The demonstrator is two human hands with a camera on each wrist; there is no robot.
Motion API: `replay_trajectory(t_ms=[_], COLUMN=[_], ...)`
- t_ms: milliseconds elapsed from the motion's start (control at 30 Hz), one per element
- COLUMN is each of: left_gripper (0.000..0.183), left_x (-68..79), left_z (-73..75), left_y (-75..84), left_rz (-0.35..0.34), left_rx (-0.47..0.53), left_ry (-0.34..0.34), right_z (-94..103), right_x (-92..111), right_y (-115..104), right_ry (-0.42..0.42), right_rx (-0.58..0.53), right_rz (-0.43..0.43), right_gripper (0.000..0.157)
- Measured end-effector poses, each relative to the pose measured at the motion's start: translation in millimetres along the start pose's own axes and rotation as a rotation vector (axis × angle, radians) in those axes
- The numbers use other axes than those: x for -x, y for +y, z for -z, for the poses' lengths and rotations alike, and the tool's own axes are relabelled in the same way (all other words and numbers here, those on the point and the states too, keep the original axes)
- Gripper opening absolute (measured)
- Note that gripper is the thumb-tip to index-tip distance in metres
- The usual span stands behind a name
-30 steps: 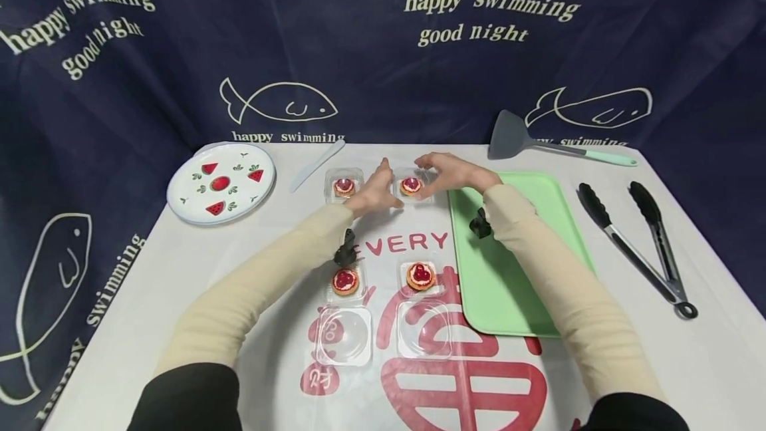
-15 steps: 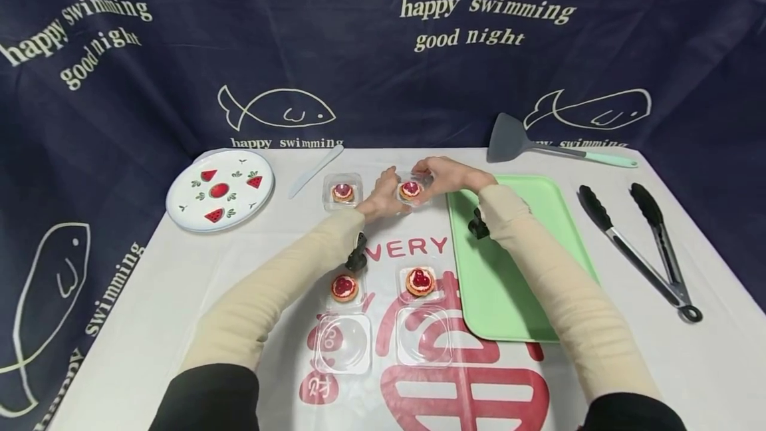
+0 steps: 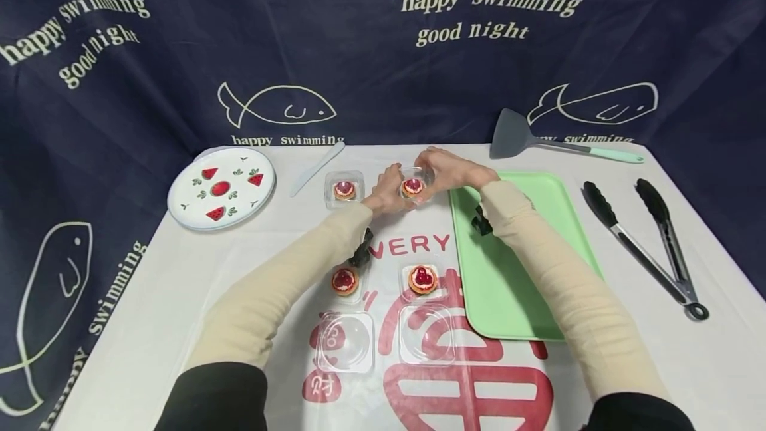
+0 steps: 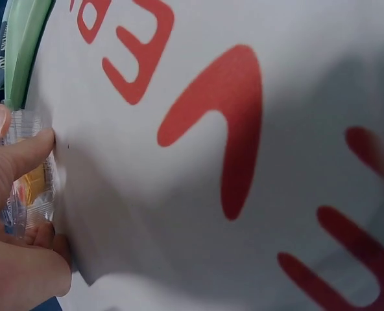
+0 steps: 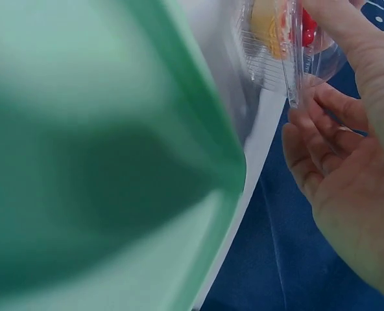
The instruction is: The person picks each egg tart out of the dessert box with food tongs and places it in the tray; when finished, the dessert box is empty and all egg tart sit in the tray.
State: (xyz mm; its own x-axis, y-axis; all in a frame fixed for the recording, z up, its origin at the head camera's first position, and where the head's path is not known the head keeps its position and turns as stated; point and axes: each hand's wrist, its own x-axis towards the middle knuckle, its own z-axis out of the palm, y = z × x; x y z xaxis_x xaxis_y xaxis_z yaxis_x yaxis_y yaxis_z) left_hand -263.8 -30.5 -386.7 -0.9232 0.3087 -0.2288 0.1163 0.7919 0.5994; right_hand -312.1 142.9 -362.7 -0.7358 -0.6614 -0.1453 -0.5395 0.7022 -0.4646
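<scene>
At the back of the table, a clear plastic dessert box (image 3: 423, 174) contains a small tart with red fruit (image 3: 412, 187). My left hand (image 3: 389, 195) holds its left side, and my right hand (image 3: 450, 170) grips its right side. In the right wrist view, the right thumb and fingers lie around the ridged box edge (image 5: 268, 76). The left wrist view catches fingers (image 4: 30, 153) against the box wall, though part of the left hand is cut off. To the left sits another lidded box with a tart (image 3: 344, 189).
Nearer stand two open boxes with tarts (image 3: 344, 281) (image 3: 423, 279), their clear lids (image 3: 346, 343) (image 3: 427, 334) folded toward me. A green tray (image 3: 509, 285), tongs (image 3: 649, 258) and spatula (image 3: 511, 135) lie right. Left are a watermelon-patterned plate (image 3: 187, 201) and pale knife (image 3: 317, 169).
My left hand has moved right, from between the two back boxes to the right-hand one. My right hand has closed in on the same box, and both now hold it.
</scene>
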Motion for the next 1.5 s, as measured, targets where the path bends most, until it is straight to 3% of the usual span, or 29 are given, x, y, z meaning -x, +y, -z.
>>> replay_trajectory(t_ms=[200, 400, 500, 700, 867, 1133, 1267, 1400, 1500], left_gripper=[0.068, 0.097, 0.100, 0.112, 0.109, 0.085, 0.080, 0.082, 0.083], left_x=[-2.4, -1.8, -1.4, 2.4, 4.5, 7.7, 12.0, 19.5, 25.3], left_z=[2.3, 3.2, 4.2, 12.6, 25.2, 36.1, 39.8, 42.3, 42.4], left_y=[4.3, 5.2, 5.4, 8.1, 10.6, 12.8, 13.6, 13.4, 12.4], left_rz=[0.012, 0.057, 0.074, 0.063, -0.061, -0.285, -0.359, -0.424, -0.502], left_rx=[-0.049, 0.014, 0.029, 0.048, -0.061, -0.275, -0.347, -0.373, -0.410], left_ry=[-0.009, 0.010, 0.002, -0.103, -0.117, 0.016, 0.082, 0.145, 0.217], right_z=[-0.3, -0.4, -1.9, -5.9, -4.9, 2.9, 5.2, 7.4, 8.3], right_x=[3, 6, 7, 10, 14, 23, 29, 39, 45], right_y=[-1, -3, -4, -4, -5, -14, -18, -23, -25], right_ry=[0.052, 0.103, 0.106, 0.112, 0.133, 0.230, 0.257, 0.261, 0.259], right_rx=[0.034, 0.043, 0.033, 0.018, 0.018, 0.001, -0.041, -0.138, -0.242], right_rz=[0.037, 0.077, 0.076, 0.079, 0.103, 0.155, 0.152, 0.045, -0.096], right_gripper=[0.073, 0.076, 0.075, 0.071, 0.070, 0.070, 0.072, 0.074, 0.062])
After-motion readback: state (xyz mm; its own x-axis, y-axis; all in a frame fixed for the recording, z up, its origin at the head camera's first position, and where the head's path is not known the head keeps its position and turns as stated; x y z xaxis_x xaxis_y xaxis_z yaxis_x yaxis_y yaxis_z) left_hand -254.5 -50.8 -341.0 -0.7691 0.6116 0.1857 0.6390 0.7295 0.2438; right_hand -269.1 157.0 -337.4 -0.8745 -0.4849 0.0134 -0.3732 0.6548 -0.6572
